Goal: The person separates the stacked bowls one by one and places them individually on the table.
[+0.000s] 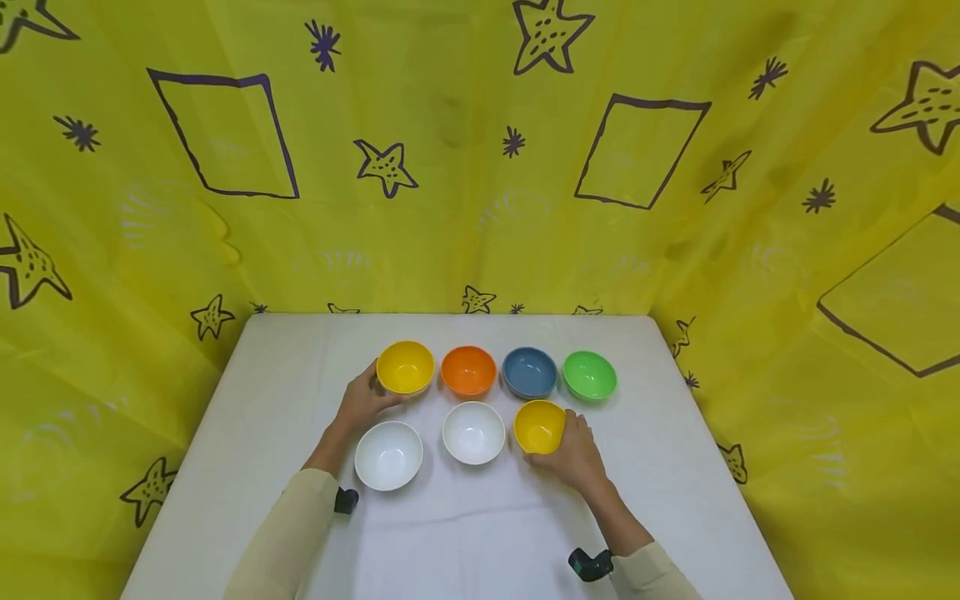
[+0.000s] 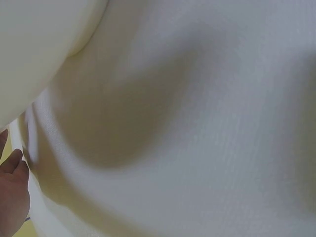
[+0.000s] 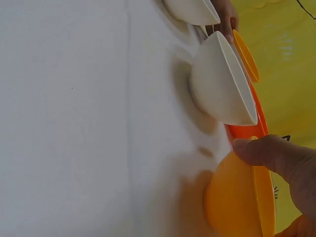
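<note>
Two yellow bowls are in hand. My left hand (image 1: 366, 402) holds the back-left yellow bowl (image 1: 405, 367) by its left side, thumb toward the front and fingers round the far side. My right hand (image 1: 576, 452) grips the front-right yellow bowl (image 1: 539, 427) at its right side; in the right wrist view the thumb (image 3: 252, 150) lies at its rim. A white bowl (image 1: 388, 456) stands just in front of the left hand and fills the corner of the left wrist view. Another white bowl (image 1: 473, 433) sits left of the right-hand bowl.
An orange bowl (image 1: 468, 372), a blue bowl (image 1: 530, 372) and a green bowl (image 1: 590, 376) line up along the back, right of the left-hand bowl. All stand on a white-covered table (image 1: 465, 542). Yellow patterned curtains (image 1: 465, 233) enclose its back and sides.
</note>
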### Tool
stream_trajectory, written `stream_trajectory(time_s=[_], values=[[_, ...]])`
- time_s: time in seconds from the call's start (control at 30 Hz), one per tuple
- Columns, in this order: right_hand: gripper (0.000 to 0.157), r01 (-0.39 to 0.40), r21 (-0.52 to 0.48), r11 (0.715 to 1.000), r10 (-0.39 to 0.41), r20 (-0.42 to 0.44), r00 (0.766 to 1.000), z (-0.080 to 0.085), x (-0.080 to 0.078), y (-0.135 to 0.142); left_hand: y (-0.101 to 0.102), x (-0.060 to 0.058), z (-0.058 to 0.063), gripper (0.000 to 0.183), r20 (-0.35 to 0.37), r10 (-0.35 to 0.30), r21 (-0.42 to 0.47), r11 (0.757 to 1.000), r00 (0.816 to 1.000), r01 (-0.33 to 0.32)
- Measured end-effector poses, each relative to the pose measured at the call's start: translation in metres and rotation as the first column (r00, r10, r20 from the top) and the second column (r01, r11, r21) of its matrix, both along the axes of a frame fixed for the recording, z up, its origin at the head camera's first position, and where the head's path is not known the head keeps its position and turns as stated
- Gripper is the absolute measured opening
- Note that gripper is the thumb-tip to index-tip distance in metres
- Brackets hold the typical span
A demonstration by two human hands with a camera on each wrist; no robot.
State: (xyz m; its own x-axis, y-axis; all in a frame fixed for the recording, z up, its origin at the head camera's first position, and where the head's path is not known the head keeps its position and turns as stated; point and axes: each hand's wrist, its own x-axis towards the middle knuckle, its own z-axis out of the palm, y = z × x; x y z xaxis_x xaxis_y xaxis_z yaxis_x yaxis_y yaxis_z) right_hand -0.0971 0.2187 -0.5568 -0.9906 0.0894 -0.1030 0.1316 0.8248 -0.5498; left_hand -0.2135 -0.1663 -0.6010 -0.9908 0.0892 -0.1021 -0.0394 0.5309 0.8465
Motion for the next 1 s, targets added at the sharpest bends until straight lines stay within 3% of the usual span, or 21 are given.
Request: stream_trajectory(time_s=[0.57, 0.77, 1.0], values=[[0.129, 0.003, -0.011, 1.0, -0.002, 0.085, 0.996, 0.015, -0.003, -0.001, -0.001, 0.001, 0.002, 0.101, -0.011, 0.008, 0.007, 1.0, 1.0, -0.008], [0.125, 0.022, -0.062, 0.998, -0.02, 0.035, 0.999, 0.032, -0.013, -0.006, 0.0, 0.003, 0.001, 0.101, -0.014, 0.002, -0.002, 1.0, 1.0, -0.002], [0.112, -0.036, -0.169, 0.985, 0.027, -0.054, 0.998, 0.047, -0.033, -0.031, 0.001, 0.002, -0.001, 0.102, -0.009, 0.005, -0.002, 1.0, 1.0, -0.005]])
